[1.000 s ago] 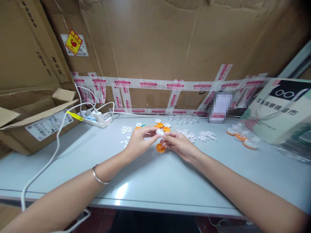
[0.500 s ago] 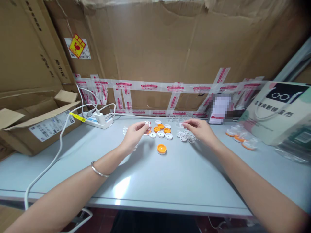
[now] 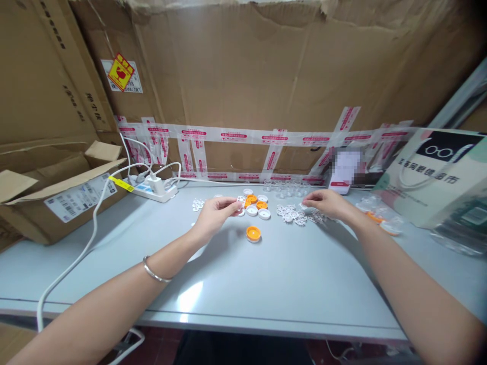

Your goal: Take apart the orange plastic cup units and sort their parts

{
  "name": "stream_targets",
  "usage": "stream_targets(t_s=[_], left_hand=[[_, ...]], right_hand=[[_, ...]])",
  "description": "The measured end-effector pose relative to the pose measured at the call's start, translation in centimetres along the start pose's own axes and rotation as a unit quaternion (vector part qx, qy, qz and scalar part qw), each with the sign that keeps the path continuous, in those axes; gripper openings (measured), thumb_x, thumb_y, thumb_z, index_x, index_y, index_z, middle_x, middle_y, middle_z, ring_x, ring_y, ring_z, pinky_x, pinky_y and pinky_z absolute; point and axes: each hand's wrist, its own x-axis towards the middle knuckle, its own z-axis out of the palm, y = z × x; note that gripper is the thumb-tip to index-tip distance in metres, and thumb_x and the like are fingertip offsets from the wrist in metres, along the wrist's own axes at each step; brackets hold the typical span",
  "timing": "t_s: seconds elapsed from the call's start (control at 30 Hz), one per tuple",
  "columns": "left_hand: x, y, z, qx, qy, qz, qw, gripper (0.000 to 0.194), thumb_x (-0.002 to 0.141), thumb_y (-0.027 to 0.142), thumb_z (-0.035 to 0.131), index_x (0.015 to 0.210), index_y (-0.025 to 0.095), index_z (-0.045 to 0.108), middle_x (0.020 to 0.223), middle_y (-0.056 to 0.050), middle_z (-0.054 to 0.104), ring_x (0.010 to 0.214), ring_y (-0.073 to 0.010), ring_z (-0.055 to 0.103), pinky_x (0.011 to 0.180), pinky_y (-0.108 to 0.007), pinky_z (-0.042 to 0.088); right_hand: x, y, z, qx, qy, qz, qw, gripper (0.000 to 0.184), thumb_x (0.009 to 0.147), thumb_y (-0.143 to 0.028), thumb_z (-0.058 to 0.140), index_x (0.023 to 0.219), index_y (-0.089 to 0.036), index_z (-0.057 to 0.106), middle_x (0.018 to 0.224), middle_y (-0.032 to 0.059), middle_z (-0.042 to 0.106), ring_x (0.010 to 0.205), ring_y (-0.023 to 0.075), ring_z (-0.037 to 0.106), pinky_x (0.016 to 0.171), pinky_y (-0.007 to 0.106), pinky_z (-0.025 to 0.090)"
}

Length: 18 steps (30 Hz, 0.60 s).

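Observation:
My left hand [image 3: 216,217] pinches a small white plastic piece with holes [image 3: 241,201] between thumb and fingertips, held above the table just left of the round caps. My right hand [image 3: 327,204] is closed at the fingertips, with a bit of white plastic [image 3: 303,206] showing there, over the right side of a pile of white openwork pieces [image 3: 289,213]. Between my hands sit several white round caps [image 3: 264,214] and orange round caps [image 3: 262,205]. Nearer to me lies one orange cap [image 3: 253,233] with a pale rim beneath it. Part of the cap group is behind my left fingers.
Clear plastic cups [image 3: 288,189] stand at the back. More white pieces [image 3: 198,204] lie left. A power strip [image 3: 154,189], an open carton [image 3: 64,187], a phone [image 3: 344,170], a paper bag [image 3: 429,172] and orange-and-clear assemblies [image 3: 380,219] surround the work area.
My left hand has moved slightly right with the white piece. My right hand has shifted right and a little nearer, from beside the clear cups to the pile's right side.

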Motion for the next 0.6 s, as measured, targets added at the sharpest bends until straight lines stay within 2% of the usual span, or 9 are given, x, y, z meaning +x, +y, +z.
stream_targets(t_s=[0.17, 0.4, 0.47, 0.53, 0.6], left_hand=[[0.0, -0.2, 0.1, 0.016, -0.011, 0.009, 1.000, 0.027, 0.067, 0.035, 0.067, 0.081, 0.011, 0.068, 0.078, -0.005, 0.066, 0.077, -0.0157, 0.060, 0.078, -0.030, 0.047], [0.0, -0.3, 0.2, 0.038, -0.019, 0.017, 0.999, 0.025, 0.068, 0.033, 0.067, 0.081, 0.012, 0.068, 0.076, -0.005, 0.066, 0.073, -0.0137, 0.059, 0.073, -0.027, 0.048], [-0.2, -0.2, 0.2, 0.043, -0.023, 0.017, 0.999, 0.024, 0.068, 0.032, 0.067, 0.081, 0.012, 0.068, 0.076, -0.005, 0.066, 0.073, -0.0135, 0.058, 0.072, -0.027, 0.048], [-0.4, 0.1, 0.4, 0.049, -0.027, 0.018, 0.998, 0.022, 0.068, 0.032, 0.067, 0.079, 0.012, 0.069, 0.077, -0.005, 0.066, 0.072, -0.0133, 0.058, 0.070, -0.026, 0.048], [-0.6, 0.5, 0.5, 0.058, -0.035, 0.028, 0.997, 0.021, 0.070, 0.031, 0.065, 0.078, 0.012, 0.069, 0.077, -0.005, 0.066, 0.071, -0.0132, 0.059, 0.069, -0.026, 0.049]], right_hand=[[0.2, 0.0, 0.7, 0.039, -0.018, -0.012, 0.999, 0.022, 0.060, -0.036, 0.064, 0.066, -0.015, 0.068, 0.064, 0.0035, 0.067, 0.060, 0.0153, 0.057, 0.054, 0.024, 0.040], [0.2, -0.4, 2.0, 0.002, 0.004, -0.004, 1.000, 0.023, 0.061, -0.037, 0.064, 0.066, -0.015, 0.069, 0.057, 0.0029, 0.064, 0.055, 0.0154, 0.055, 0.048, 0.024, 0.035], [-0.5, -1.6, 2.0, 0.001, 0.042, -0.017, 0.999, 0.026, 0.063, -0.041, 0.063, 0.069, -0.016, 0.068, 0.061, 0.0040, 0.065, 0.059, 0.0168, 0.056, 0.051, 0.025, 0.037], [-1.8, -3.6, 2.2, 0.044, 0.068, -0.050, 0.995, 0.029, 0.066, -0.044, 0.062, 0.072, -0.016, 0.068, 0.069, 0.0052, 0.067, 0.065, 0.0179, 0.058, 0.056, 0.026, 0.040], [-3.5, -6.1, 2.8, 0.147, 0.035, -0.092, 0.984, 0.031, 0.069, -0.046, 0.060, 0.078, -0.016, 0.067, 0.077, 0.0055, 0.068, 0.071, 0.0180, 0.061, 0.063, 0.027, 0.044]])
